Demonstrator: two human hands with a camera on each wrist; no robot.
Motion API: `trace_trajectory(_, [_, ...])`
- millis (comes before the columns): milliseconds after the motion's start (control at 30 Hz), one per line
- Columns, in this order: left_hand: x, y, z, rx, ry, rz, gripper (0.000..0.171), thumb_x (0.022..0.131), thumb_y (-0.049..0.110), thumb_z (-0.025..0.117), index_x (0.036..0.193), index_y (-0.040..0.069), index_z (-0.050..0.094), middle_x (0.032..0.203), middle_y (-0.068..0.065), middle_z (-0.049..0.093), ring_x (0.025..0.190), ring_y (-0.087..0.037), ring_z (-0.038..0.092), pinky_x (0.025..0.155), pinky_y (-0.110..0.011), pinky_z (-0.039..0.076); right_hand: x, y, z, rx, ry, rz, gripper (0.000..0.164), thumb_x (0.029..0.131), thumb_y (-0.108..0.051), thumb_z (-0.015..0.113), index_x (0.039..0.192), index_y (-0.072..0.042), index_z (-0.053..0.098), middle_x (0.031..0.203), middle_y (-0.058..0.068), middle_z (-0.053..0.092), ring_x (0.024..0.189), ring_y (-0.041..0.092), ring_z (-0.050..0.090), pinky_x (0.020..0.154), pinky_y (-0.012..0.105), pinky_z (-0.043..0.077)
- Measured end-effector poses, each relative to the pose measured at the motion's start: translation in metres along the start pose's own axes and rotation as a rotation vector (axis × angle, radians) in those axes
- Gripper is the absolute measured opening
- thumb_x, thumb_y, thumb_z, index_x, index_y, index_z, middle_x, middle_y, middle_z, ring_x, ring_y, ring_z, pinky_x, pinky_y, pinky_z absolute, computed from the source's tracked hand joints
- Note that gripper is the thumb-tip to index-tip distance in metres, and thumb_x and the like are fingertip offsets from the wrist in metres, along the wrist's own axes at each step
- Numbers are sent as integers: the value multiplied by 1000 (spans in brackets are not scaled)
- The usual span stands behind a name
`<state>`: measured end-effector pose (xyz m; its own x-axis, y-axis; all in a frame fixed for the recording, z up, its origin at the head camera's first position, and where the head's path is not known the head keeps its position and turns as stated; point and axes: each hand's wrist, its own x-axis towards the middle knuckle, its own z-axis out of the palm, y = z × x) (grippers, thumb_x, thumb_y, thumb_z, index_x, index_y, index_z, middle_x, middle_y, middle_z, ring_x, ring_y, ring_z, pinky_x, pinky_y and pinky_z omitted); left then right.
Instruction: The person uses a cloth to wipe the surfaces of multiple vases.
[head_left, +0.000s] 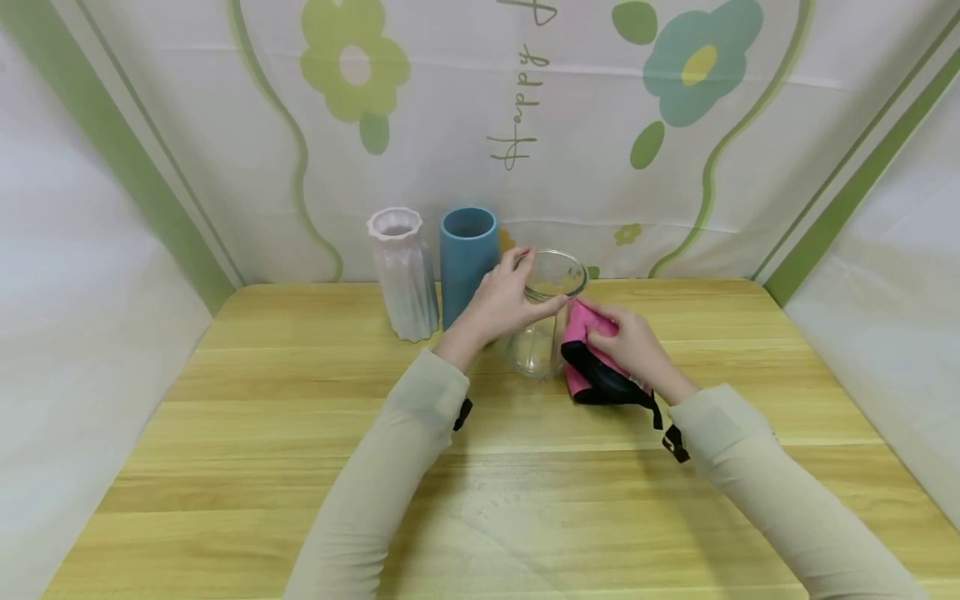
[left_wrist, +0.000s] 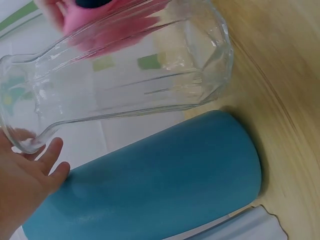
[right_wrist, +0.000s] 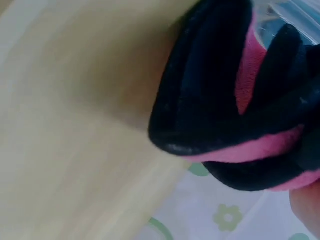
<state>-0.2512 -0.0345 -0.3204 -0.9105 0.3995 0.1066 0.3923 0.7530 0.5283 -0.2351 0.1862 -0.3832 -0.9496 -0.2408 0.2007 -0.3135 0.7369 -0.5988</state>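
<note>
A clear glass vase (head_left: 534, 354) stands on the wooden table, its wide rim facing up. My left hand (head_left: 504, 297) grips it at the rim, thumb on the near side and fingers on the far side. In the left wrist view the faceted glass vase (left_wrist: 135, 80) shows whole, with pink showing through it. My right hand (head_left: 633, 346) pinches a bunched pink cloth (head_left: 577, 321) with black edging against the vase's right side. Folds of that cloth (right_wrist: 200, 130) fill much of the right wrist view.
Close to the left of the glass vase stands a blue cylindrical vase (head_left: 468, 262). Beyond it is a pale ribbed vase (head_left: 405, 283) with a scalloped rim. The wooden table (head_left: 300, 467) meets a flower-printed curtain (head_left: 450, 100) at the back.
</note>
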Motion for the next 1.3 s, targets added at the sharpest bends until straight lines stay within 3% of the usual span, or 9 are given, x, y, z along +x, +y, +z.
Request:
trace_trajectory(233, [1,0,-3,-25,-29,10,87,87,53,55,154,11,19,159,-6,20,137,-38,36,114,-51,31,3,-17,-13,17,56,26,49,88,-10,59,136,-1,52,133,27,54,89,29,53,71,29,42])
trace_trajectory(400, [0,1,-5,-67,-70,4,88,86,49,55,154,13,14,160,-3,14,141,-37,30,115,-52,28,4,-20,-16,61,95,45,49,88,-9,58,136,-3,53,132,25,56,84,26,51,67,24,41])
trace_trajectory(567, [-2,1,-4,-93,-72,11,89,87,51,55,155,15,11,161,-2,11,144,-34,27,116,-53,25,4,-16,-9,50,116,-19,46,87,-7,59,132,1,55,127,27,59,99,34,60,80,38,51])
trace_trajectory(667, [-2,0,-4,-111,-58,17,92,86,55,56,155,15,9,162,-2,8,146,-32,24,117,-55,23,3,-11,-4,34,91,-41,45,87,-6,60,131,3,56,126,29,59,108,38,60,88,49,51])
trace_trajectory(767, [-2,0,-2,-113,-45,9,95,85,59,57,155,17,9,162,-3,6,147,-30,20,116,-54,25,1,-5,0,29,47,-27,47,88,-5,59,134,0,54,127,29,58,108,38,59,87,51,51])
trace_trajectory(933, [-2,2,0,-89,-12,-21,94,84,63,57,155,20,13,158,-7,10,143,-29,24,111,-51,35,-4,8,8,-10,-62,8,51,88,-6,58,138,-4,50,129,28,57,98,31,57,80,41,48])
trace_trajectory(1067, [-1,2,1,-55,15,-19,93,84,61,58,154,15,17,156,-8,16,141,-27,28,111,-48,35,-6,14,12,-32,-123,13,54,85,-4,58,138,-3,49,128,28,58,85,26,50,72,34,41])
trace_trajectory(1300, [-2,0,-2,-37,1,0,92,86,59,57,154,10,18,158,-8,19,140,-29,31,113,-47,33,-7,10,10,-42,-85,3,53,86,-5,60,138,-8,51,130,27,57,90,27,55,74,37,45])
